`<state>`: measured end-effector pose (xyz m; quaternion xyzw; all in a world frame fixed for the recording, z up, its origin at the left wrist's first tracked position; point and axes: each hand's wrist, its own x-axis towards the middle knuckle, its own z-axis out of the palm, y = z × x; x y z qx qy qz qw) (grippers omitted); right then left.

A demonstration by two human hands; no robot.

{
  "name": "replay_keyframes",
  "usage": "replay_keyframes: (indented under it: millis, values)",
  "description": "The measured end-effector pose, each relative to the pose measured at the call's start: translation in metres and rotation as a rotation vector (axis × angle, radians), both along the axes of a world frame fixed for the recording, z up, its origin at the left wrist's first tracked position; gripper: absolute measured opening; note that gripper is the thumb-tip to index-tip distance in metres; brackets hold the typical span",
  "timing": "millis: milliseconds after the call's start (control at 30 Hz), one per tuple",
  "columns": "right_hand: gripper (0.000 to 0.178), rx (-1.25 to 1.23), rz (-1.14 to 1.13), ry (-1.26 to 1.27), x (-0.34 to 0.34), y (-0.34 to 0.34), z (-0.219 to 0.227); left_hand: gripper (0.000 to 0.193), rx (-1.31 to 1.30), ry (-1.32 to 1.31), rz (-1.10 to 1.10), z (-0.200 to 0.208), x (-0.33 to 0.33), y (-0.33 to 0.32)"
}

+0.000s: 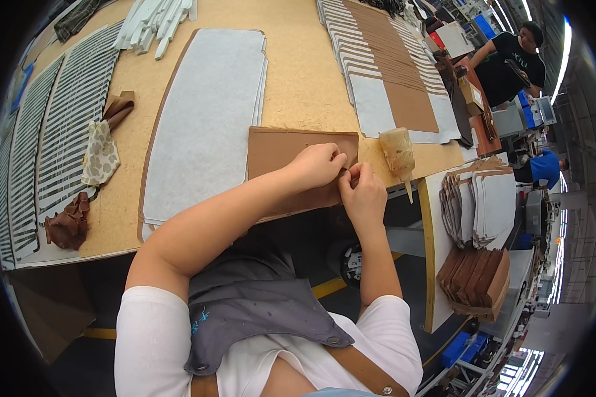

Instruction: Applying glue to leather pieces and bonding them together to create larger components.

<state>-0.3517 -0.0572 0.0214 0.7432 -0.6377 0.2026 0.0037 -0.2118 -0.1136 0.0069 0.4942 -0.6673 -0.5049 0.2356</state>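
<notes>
Though partly under left hand (318,164), brown panel (275,149) lengthwise left-to-right.

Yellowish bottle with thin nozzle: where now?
Head view, right of centre: the yellowish bottle lies on the tan tabletop by its front edge, right of the brown rectangular sheet, near the right hand.

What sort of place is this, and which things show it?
Probably a workshop making leather-like goods: a brown sheet and striped panels lie on a wide workbench, and more brown pieces are stacked on a side table.
</notes>
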Motion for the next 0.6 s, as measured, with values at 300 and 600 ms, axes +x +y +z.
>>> replay_keyframes:
  millis: [300,600]
  values:
    - [0.029,0.213,0.314,-0.817,0.002,0.001,-0.014,0.049,0.243,0.318,0.121,0.006,0.002,-0.004]
    - [0.057,0.469,0.357,-1.496,0.007,-0.002,-0.02,0.032,-0.1,0.218,0.345,-0.012,0.018,0.004]
